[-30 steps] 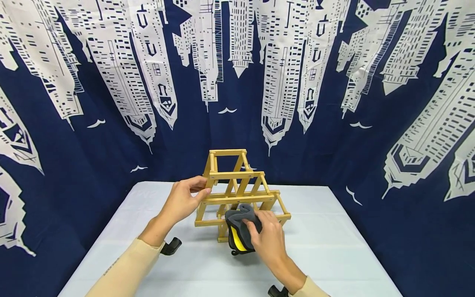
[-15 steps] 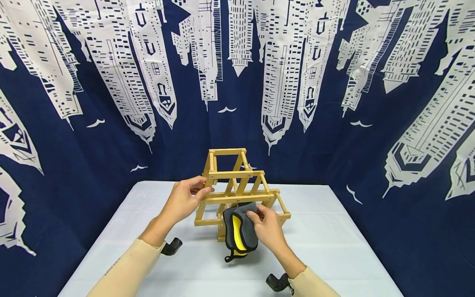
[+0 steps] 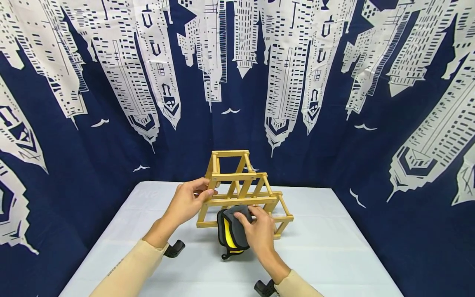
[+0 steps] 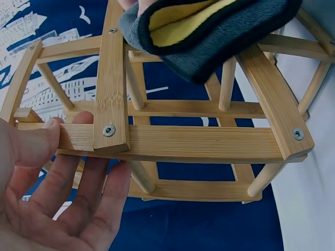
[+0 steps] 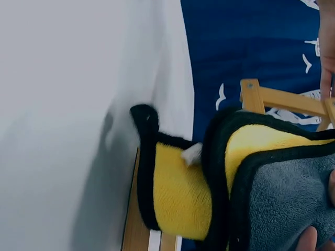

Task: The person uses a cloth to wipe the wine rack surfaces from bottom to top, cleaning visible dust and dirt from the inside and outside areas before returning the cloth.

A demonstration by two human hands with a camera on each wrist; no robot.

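Observation:
A stepped wooden rack (image 3: 237, 177) of slats and dowels stands on the table. My left hand (image 3: 189, 201) grips its left upright; in the left wrist view the thumb (image 4: 39, 141) lies on one side of a slat and the fingers on the other. A folded cleaning cloth (image 3: 236, 233), grey on one face and yellow on the other with black edging, hangs at the rack's front. My right hand (image 3: 260, 231) pinches the cloth near its top. A black hanging loop (image 5: 144, 117) and a small white tag (image 5: 192, 154) show on the cloth in the right wrist view.
The table (image 3: 315, 247) has a white cover. A dark blue curtain (image 3: 245, 132) printed with white buildings and birds hangs behind and at both sides. Black camera mounts (image 3: 175, 248) stick out from both wrists.
My right hand has moved a little left with the cloth, which now hangs flatter with its grey face forward. The left hand keeps its grip on the rack.

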